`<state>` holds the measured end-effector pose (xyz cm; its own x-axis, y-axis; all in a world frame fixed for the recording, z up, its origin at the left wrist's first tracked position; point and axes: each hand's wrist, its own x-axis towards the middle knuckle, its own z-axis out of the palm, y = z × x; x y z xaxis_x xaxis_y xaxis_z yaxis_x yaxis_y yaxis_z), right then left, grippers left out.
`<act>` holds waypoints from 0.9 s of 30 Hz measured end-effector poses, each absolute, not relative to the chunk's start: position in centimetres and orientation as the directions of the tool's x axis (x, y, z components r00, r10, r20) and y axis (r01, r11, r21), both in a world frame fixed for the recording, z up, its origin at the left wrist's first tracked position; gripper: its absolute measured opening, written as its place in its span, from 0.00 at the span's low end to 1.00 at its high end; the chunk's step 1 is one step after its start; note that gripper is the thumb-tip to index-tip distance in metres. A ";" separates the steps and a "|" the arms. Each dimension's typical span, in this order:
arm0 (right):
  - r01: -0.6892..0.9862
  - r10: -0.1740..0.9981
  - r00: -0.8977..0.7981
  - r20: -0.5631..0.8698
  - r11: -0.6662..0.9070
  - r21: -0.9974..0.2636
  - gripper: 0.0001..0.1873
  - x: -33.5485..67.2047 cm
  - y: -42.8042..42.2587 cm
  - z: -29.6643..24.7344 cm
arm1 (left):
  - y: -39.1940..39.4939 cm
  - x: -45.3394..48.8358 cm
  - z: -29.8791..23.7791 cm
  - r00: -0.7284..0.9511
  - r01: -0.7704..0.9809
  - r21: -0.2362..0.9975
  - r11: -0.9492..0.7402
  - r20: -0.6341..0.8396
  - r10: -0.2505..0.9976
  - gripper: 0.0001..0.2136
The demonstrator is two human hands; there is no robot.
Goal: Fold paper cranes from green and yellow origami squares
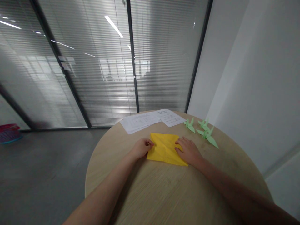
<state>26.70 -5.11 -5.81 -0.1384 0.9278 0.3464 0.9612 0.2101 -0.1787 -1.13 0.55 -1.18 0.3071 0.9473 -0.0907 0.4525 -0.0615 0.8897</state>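
Note:
A yellow sheet of paper [165, 148] with crease lines lies on the round wooden table [150, 193], in the middle of the head view. At its left edge my left hand [141, 147] is closed, thumb and fingertips pinching the paper. My right hand [188, 150] rests over the right edge with its fingers apart, the fingertips touching the sheet's surface. Right of the sheet, beyond my right hand, stand several folded light green paper cranes [206, 133].
Printed white sheets [142, 121] lie at the table's far side. Behind the table is a glass partition with blinds [161, 62]; a white wall [262, 78] rises on the right. On the grey floor at far left sits a red and blue basket [9, 133].

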 end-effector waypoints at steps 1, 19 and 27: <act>0.954 0.925 -0.162 0.344 0.236 -0.186 0.16 26.7 -5.0 -6.0 | 0.5 -1.0 -1.2 0.306 0.438 0.897 -0.063 -0.083 0.949 0.02; 0.942 0.949 -0.215 0.231 0.264 -0.208 0.24 26.2 -5.1 -5.9 | 1.0 -0.8 -1.5 0.269 0.045 0.997 0.062 -0.072 0.960 0.07; 0.963 0.954 -0.148 0.259 0.199 -0.183 0.25 26.4 -4.8 -6.3 | 0.8 -2.3 -1.0 0.583 0.165 0.973 0.160 -0.227 0.780 0.19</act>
